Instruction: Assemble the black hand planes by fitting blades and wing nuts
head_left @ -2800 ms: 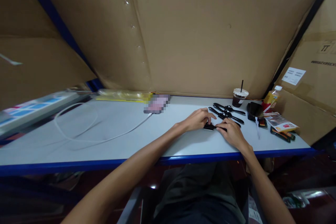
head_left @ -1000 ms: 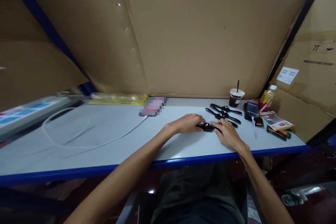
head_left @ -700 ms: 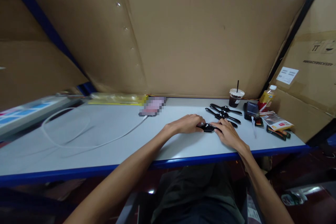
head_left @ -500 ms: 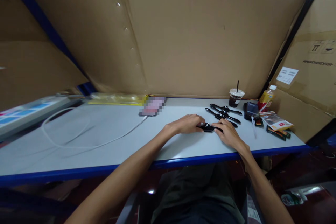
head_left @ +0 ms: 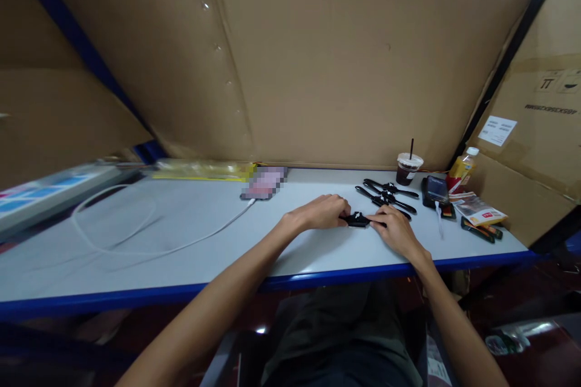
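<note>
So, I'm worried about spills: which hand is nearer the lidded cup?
Right. The right hand is on the near side of the lidded cup; the left hand is also nearside, but farther left.

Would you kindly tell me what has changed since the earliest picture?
The left hand has moved leftward, from over the body of the black tool to grip its left end. The right hand stays at the other end; the neighbouring black tools, cup and bottle look unmoved.

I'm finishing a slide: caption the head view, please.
Left hand and right hand grip opposite ends of a black tool, near similar tools on a pale table.
</note>
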{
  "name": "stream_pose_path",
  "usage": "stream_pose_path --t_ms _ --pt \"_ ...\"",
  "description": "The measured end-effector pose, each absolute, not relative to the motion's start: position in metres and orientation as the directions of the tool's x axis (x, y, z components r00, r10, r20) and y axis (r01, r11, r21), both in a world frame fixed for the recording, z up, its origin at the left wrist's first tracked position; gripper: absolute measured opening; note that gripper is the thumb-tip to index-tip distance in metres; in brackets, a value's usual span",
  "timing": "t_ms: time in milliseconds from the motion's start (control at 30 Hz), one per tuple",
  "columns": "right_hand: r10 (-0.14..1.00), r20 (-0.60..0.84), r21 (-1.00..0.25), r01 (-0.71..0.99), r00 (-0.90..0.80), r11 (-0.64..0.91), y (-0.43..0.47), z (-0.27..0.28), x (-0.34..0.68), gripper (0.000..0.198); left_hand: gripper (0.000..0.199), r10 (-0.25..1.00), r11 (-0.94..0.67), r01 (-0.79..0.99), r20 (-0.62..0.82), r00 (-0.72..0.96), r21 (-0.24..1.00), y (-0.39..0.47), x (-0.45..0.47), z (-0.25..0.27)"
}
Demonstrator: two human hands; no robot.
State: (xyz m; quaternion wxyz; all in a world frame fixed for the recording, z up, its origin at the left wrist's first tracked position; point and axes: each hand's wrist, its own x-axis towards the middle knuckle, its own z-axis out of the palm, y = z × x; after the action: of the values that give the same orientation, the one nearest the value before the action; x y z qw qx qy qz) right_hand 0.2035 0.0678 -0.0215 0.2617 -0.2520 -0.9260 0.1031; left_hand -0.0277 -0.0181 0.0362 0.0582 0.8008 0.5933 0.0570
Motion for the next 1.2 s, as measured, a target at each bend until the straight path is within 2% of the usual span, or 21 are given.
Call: stream_pose_path --t_ms 233,767,1200 --pt "0.531 0.429 -0.309 0.434 -0.73 0.846 0.0658 -0.02 0.203 0.027 0.011 0.961 -0.275 0.951 0.009 0.277 0.138 -0.0198 -0.025 0.0381" --pt "0.545 0.404 -0.297 0.458 -0.735 0.838 0.063 -0.0166 0.2026 0.023 0.016 0.955 -0.297 0.955 -0.012 0.297 -0.007 -0.0229 -0.0187 0.0388" --pt "0.536 0.412 -0.312 0.439 -0.737 0.843 0.0643 -0.0188 0.2029 0.029 0.014 0.959 -0.283 0.951 0.016 0.284 0.121 -0.0203 -0.0261 0.0372"
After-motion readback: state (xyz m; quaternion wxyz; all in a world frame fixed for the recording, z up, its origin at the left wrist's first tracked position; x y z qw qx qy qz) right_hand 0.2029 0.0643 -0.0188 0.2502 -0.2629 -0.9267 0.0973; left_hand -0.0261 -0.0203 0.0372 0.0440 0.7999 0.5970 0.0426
